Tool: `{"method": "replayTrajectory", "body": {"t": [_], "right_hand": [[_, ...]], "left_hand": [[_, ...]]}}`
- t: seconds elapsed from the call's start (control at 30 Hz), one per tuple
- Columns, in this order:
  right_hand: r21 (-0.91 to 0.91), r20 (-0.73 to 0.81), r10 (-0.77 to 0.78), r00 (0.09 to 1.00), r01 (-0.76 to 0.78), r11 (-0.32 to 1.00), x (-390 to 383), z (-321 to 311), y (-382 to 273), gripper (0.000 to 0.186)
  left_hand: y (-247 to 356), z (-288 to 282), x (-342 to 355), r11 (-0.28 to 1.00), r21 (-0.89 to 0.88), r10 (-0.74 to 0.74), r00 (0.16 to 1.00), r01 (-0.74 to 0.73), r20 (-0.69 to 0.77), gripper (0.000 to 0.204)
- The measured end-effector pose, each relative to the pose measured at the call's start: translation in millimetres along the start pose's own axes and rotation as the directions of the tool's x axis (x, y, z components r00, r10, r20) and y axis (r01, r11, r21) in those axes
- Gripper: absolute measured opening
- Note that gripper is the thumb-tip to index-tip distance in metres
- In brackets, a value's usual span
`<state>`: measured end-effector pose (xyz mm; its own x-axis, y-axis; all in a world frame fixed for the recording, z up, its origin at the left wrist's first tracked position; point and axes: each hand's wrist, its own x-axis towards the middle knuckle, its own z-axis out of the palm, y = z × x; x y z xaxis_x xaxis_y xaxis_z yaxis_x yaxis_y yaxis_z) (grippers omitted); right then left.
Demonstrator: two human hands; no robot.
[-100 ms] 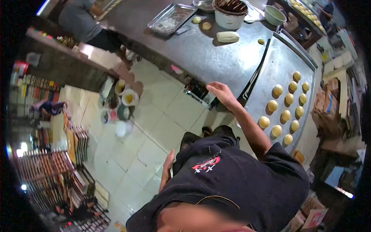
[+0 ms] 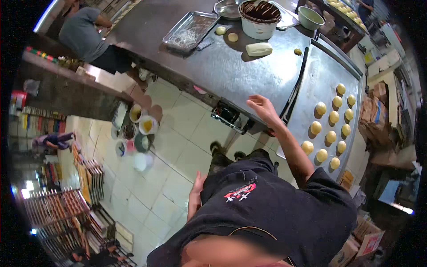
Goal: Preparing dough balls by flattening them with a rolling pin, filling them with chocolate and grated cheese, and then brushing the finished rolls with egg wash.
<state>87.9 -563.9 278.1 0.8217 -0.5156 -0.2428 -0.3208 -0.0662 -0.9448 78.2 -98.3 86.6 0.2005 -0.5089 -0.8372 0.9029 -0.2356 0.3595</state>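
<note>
My right hand (image 2: 262, 107) reaches over the near edge of the steel worktable (image 2: 200, 73), fingers loosely curved and apart, holding nothing, just left of a large metal tray (image 2: 328, 66) with several rows of pale dough balls (image 2: 333, 116). My left hand (image 2: 197, 187) hangs low by my hip, fingers apart and empty. On the table lie a pale dough log (image 2: 259, 49), small dough pieces (image 2: 232, 37), a bucket smeared with dark brown (image 2: 260, 29), a flour-dusted rectangular pan (image 2: 180, 38) and a green bowl (image 2: 311, 22).
A co-worker in grey (image 2: 82, 33) is at the upper left, another person (image 2: 53, 140) farther back. Buckets and bowls (image 2: 142, 133) stand on the tiled floor (image 2: 169, 169) to the left. Tray racks (image 2: 55, 207) fill the lower left; brown sacks and boxes (image 2: 371, 115) line the right.
My view has shifted slightly, so table and tray appear a little higher and leftward at the top. My feet have come into view as I step beside the table; both hands remain empty.
</note>
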Motion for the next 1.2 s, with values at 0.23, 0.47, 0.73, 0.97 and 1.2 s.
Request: {"method": "replayTrajectory", "body": {"t": [0.23,0.47,0.73,0.97,1.2], "right_hand": [[0.006,-0.404,0.1,0.909,-0.106,0.994,149.2,4.0,-9.8,0.048],[-0.196,-0.907,-0.031,0.419,-0.357,0.913,285.8,22.1,-44.2,0.086],[0.213,-0.922,0.386,0.021,-0.806,0.552,354.7,-19.5,-22.1,0.099],[0.812,-0.523,0.513,0.681,0.217,0.542,258.8,10.2,-24.6,0.05],[0.84,-0.542,0.494,0.68,0.445,0.309,173.6,100.3,-72.6,0.064]], "left_hand": [[375.6,95.3,15.5,0.433,0.376,0.897,0.433,-0.819,-0.09,0.027],[573.0,169.2,82.5,0.328,0.588,0.846,0.508,-0.739,0.166,0.015],[648.9,250.9,183.4,-0.296,0.666,0.598,0.411,-0.685,0.688,0.029],[637.4,284.5,292.7,-0.895,0.447,0.351,0.605,-0.009,0.714,0.057],[601.4,292.6,264.2,-0.856,0.459,0.187,0.687,-0.236,0.702,0.059]]}}
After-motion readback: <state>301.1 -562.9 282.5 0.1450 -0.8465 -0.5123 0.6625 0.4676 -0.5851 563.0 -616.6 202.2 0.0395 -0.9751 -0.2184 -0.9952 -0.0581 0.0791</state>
